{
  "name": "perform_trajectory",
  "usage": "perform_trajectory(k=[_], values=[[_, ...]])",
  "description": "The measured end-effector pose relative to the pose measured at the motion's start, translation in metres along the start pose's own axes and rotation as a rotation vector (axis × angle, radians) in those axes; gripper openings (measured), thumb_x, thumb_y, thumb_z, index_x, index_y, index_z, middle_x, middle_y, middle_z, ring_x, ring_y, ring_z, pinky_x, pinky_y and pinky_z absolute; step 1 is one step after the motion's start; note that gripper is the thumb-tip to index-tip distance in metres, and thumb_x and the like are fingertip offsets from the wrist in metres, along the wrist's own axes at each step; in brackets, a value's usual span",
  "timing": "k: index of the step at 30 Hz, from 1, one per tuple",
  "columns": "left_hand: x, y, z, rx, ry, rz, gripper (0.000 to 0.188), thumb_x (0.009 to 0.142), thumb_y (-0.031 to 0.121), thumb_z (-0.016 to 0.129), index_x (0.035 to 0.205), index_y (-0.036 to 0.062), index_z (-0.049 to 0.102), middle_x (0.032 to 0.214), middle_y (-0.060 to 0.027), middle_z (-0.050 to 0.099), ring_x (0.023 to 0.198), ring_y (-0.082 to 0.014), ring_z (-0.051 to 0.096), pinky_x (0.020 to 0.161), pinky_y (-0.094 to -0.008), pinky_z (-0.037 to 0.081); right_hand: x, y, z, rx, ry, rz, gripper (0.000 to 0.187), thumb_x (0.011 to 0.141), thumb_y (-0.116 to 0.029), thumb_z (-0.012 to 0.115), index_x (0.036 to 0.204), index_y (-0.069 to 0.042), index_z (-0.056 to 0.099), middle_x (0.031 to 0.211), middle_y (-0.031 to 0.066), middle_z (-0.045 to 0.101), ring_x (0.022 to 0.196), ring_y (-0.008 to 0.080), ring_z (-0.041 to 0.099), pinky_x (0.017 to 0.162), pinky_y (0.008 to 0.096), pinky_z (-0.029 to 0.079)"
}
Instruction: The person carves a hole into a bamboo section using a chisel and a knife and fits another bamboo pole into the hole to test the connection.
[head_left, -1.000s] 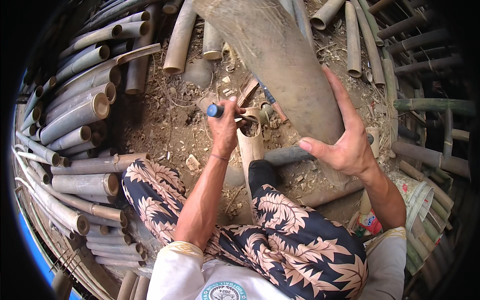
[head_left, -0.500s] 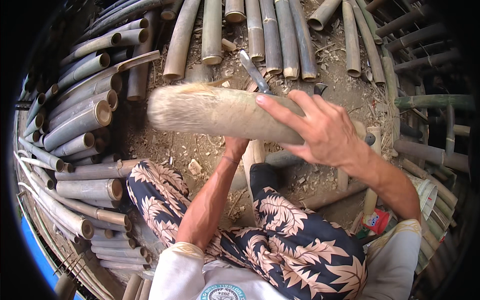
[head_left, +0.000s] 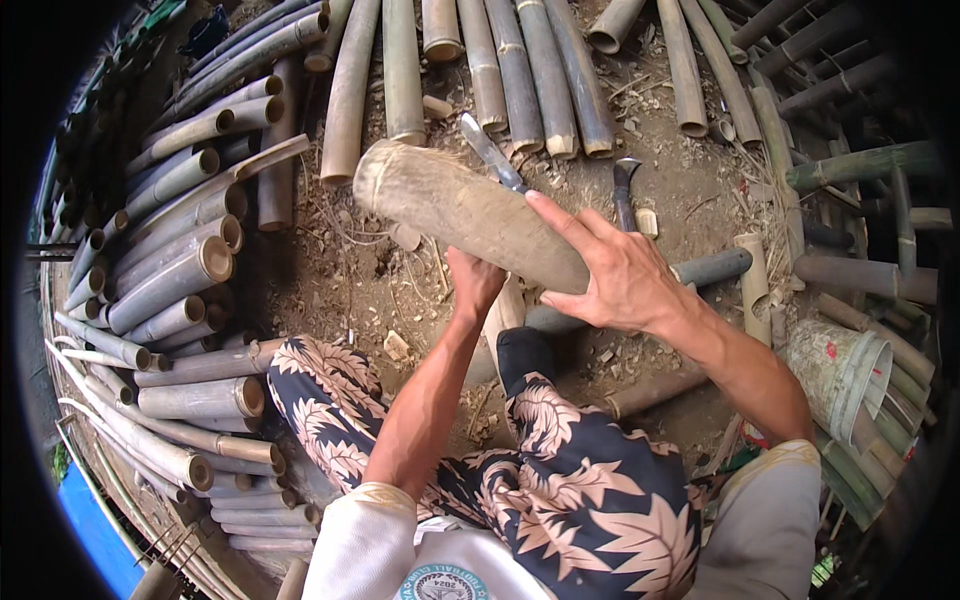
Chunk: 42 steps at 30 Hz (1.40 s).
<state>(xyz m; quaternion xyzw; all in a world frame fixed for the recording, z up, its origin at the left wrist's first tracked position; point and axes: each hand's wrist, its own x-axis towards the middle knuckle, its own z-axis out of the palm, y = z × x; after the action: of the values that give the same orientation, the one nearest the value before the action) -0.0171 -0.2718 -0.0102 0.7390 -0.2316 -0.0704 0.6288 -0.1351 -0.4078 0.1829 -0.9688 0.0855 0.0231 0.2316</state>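
Your right hand (head_left: 620,275) lies open-fingered on the bamboo section (head_left: 460,210); your left hand (head_left: 472,280), beneath it, has a grip you cannot tell.

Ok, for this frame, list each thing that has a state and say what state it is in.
Bamboo section: lifted, tilted, held in both hands.
Right hand: spread flat on top of the section.
Left hand: under the section, grip hidden.
Long knife: blade shows past the section, handle hidden.
Curved blade: lying on the dirt, untouched.
Bucket: tipped on its side.
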Motion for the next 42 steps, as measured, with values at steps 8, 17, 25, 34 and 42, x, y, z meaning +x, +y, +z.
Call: perform_trajectory(k=[8, 17, 25, 34, 42], values=[[0.002, 0.035, -0.017, -0.029, 0.011, -0.36, 0.033, 0.096, 0.03, 0.063, 0.078, 0.0031, 0.057, 0.068, -0.0005, 0.057, 0.063, -0.0105, 0.052, 0.058, -0.0276, 0.043, -0.063, 0.036, -0.003, 0.461, 0.361, 0.035, 0.104, 0.071, -0.023, 0.083, 0.154, -0.006, 0.023, 0.143, 0.0264, 0.047, 0.127, 0.0384, 0.053, 0.106, 0.0429, 0.044], [0.068, 0.086, 0.012, 0.419, -0.712, 0.271, 0.041, 0.085, 0.016, 0.072, 0.118, 0.0033, 0.051, 0.104, -0.0168, 0.056, 0.089, -0.0371, 0.059, 0.076, -0.0449, 0.049, -0.149, 0.084, 0.044, 0.68, 0.471, 0.326, 0.102, 0.076, -0.025, 0.08, 0.152, 0.005, 0.02, 0.15, 0.0255, 0.038, 0.139, 0.0333, 0.04, 0.113, 0.0395, 0.033], [0.073, 0.077, 0.043, 0.564, -0.984, 0.272, 0.042, 0.082, 0.017, 0.072, 0.118, 0.0043, 0.055, 0.103, -0.0155, 0.057, 0.092, -0.0344, 0.061, 0.079, -0.0427, 0.049, -0.169, 0.101, 0.063, 0.76, 0.569, 0.362, 0.101, 0.078, -0.028, 0.079, 0.151, 0.009, 0.019, 0.152, 0.0277, 0.033, 0.142, 0.0346, 0.033, 0.116, 0.0409, 0.029], [0.066, 0.073, 0.03, 0.61, -0.988, 0.256, 0.037, 0.084, 0.016, 0.071, 0.116, 0.0045, 0.056, 0.102, -0.0149, 0.057, 0.09, -0.035, 0.062, 0.078, -0.0433, 0.051, -0.117, 0.069, 0.081, 1.035, 0.857, 0.218, 0.101, 0.078, -0.037, 0.075, 0.15, 0.008, 0.02, 0.142, 0.0314, 0.039, 0.129, 0.0387, 0.045, 0.108, 0.0457, 0.04], [0.059, 0.05, 0.005, 0.444, -0.831, 0.235, 0.033, 0.084, 0.014, 0.071, 0.113, 0.0052, 0.058, 0.1, -0.0167, 0.057, 0.087, -0.0381, 0.062, 0.076, -0.0436, 0.052, -0.091, 0.06, 0.045, 0.736, 0.691, 0.09, 0.104, 0.079, -0.039, 0.077, 0.149, 0.011, 0.019, 0.148, 0.0337, 0.035, 0.137, 0.0414, 0.04, 0.112, 0.0432, 0.035]])
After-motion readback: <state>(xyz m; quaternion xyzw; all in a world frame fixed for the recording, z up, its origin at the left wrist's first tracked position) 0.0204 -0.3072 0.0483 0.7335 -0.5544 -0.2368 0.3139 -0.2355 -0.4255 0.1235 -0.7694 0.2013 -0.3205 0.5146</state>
